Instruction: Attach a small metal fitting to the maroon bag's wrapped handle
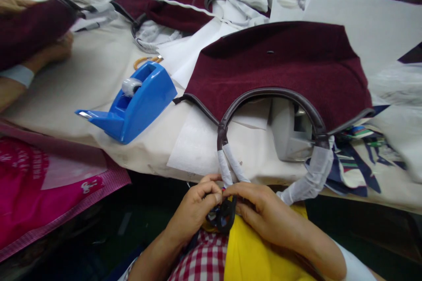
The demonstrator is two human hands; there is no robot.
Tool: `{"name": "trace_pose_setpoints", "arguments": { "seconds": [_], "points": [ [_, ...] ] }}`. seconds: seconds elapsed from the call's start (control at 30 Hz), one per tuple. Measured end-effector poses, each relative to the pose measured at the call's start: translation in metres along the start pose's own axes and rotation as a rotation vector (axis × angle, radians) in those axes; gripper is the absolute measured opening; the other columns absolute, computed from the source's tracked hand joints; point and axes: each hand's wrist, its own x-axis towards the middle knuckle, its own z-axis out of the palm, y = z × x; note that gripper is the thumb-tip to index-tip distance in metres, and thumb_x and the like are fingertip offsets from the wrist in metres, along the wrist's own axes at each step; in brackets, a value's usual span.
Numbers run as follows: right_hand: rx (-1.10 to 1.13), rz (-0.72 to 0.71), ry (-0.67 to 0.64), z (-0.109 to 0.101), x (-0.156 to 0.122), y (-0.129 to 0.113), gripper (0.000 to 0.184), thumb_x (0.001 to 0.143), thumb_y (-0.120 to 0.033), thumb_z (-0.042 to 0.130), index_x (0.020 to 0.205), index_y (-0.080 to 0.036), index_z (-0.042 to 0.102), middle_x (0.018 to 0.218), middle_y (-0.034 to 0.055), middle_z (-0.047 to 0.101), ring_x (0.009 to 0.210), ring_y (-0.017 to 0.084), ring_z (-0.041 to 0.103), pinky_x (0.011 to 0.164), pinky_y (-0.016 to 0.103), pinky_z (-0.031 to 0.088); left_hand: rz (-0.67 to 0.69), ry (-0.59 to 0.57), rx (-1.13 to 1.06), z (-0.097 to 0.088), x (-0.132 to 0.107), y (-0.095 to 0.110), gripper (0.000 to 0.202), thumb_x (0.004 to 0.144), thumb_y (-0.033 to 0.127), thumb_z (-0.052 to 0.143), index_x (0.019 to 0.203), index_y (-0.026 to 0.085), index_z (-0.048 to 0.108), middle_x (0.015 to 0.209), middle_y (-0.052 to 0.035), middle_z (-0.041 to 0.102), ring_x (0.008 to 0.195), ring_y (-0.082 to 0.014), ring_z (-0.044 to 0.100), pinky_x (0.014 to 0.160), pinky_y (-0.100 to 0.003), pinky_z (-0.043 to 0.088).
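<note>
A maroon corduroy handbag (277,66) with dark brown piping lies on the table, its handles hanging over the front edge. White wrapping (311,173) covers the bag handles. My left hand (199,199) is closed, thumb and forefinger pinching at the wrapped handle's lower end. Beside it my right hand (260,206) is closed at the same handle, fingers bent inward; the exact grip is partly hidden. Directly below the fingers are black loops (226,215), which look like scissor handles; whether a hand touches them I cannot tell. Yellow cloth (257,250) lies under my right forearm.
A blue tape dispenser (141,101) stands left of the bag. Behind it lie an orange-handled tool (147,60) and another maroon bag (184,4). Striped scraps (356,162) lie at right. At far left, a co-worker's hand (59,48) holds maroon fabric. Pink cloth (49,184) hangs below.
</note>
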Motion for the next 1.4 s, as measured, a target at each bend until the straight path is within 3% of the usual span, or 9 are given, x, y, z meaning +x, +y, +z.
{"name": "trace_pose_setpoints", "arguments": {
  "seconds": [0.2,0.4,0.57,0.67,0.8,0.93,1.1,1.23,1.4],
  "points": [
    [-0.048,0.049,0.010,-0.001,0.001,0.005,0.030,0.078,0.001,0.044,0.091,-0.021,0.060,0.090,-0.0015,0.063,0.084,0.012,0.057,0.075,0.022,0.042,0.076,0.066,0.143,0.000,-0.002,0.002,0.015,0.075,0.018,0.048,0.066,0.017,0.060,0.117,-0.0063,0.055,0.118,-0.0206,0.044,0.098,-0.032,0.033],
    [-0.054,0.123,0.027,-0.002,-0.002,0.006,0.029,0.080,-0.002,0.041,0.091,-0.022,0.059,0.086,-0.0029,0.063,0.082,0.011,0.058,0.074,0.022,0.043,0.059,0.105,0.095,0.002,-0.003,0.002,0.015,0.075,0.019,0.049,0.064,0.017,0.059,0.118,-0.0074,0.057,0.116,-0.0210,0.048,0.095,-0.031,0.039],
    [-0.148,0.155,0.013,-0.018,-0.011,0.002,0.032,0.080,-0.004,0.045,0.102,-0.024,0.056,0.086,-0.0022,0.061,0.080,0.012,0.057,0.069,0.021,0.044,0.044,0.135,0.021,-0.005,-0.003,0.002,0.017,0.078,0.025,0.048,0.066,0.016,0.057,0.127,-0.0077,0.051,0.113,-0.0215,0.052,0.095,-0.033,0.041],
    [-0.208,0.137,0.007,-0.033,-0.017,0.000,0.033,0.080,-0.002,0.043,0.100,-0.025,0.057,0.091,-0.0013,0.058,0.083,0.011,0.056,0.075,0.023,0.044,0.075,0.158,0.044,-0.010,-0.003,0.001,0.020,0.080,0.027,0.047,0.067,0.017,0.058,0.122,-0.0090,0.055,0.118,-0.0222,0.047,0.096,-0.034,0.040],
    [-0.187,0.089,0.183,-0.041,-0.017,-0.010,0.028,0.083,-0.004,0.041,0.094,-0.024,0.058,0.101,0.0008,0.055,0.091,0.011,0.054,0.080,0.023,0.043,0.173,0.134,0.138,-0.014,-0.004,0.002,0.021,0.083,0.026,0.045,0.069,0.018,0.058,0.112,-0.0085,0.060,0.121,-0.0203,0.043,0.095,-0.031,0.039],
    [-0.016,0.015,0.286,-0.015,-0.005,-0.024,0.025,0.084,-0.006,0.046,0.093,-0.024,0.060,0.098,-0.0010,0.058,0.091,0.011,0.054,0.081,0.022,0.042,0.294,0.137,0.303,-0.012,-0.009,0.005,0.018,0.083,0.022,0.044,0.072,0.019,0.057,0.107,-0.0077,0.059,0.117,-0.0183,0.044,0.092,-0.028,0.040],
    [0.213,0.106,0.338,0.028,0.011,-0.021,0.030,0.077,-0.002,0.052,0.094,-0.024,0.063,0.089,-0.0041,0.063,0.084,0.010,0.057,0.077,0.021,0.044,0.365,0.161,0.384,-0.008,-0.016,0.004,0.017,0.083,0.023,0.044,0.079,0.020,0.060,0.102,-0.0077,0.057,0.110,-0.0185,0.048,0.087,-0.027,0.042],
    [0.235,0.045,0.403,0.035,0.012,-0.011,0.016,0.079,-0.007,0.052,0.080,-0.019,0.063,0.080,-0.0007,0.061,0.079,0.012,0.056,0.073,0.023,0.044,0.405,0.170,0.395,-0.006,-0.019,0.001,0.016,0.083,0.022,0.045,0.080,0.020,0.061,0.100,-0.0066,0.056,0.103,-0.0170,0.050,0.086,-0.026,0.042],
    [0.042,-0.029,0.340,0.035,0.007,-0.009,0.013,0.082,-0.007,0.049,0.079,-0.018,0.056,0.080,-0.0001,0.057,0.076,0.012,0.054,0.070,0.023,0.042,0.423,0.141,0.404,-0.006,-0.022,-0.001,0.017,0.084,0.021,0.044,0.084,0.021,0.061,0.102,-0.0063,0.054,0.099,-0.0156,0.052,0.085,-0.026,0.043]
  ]
}}
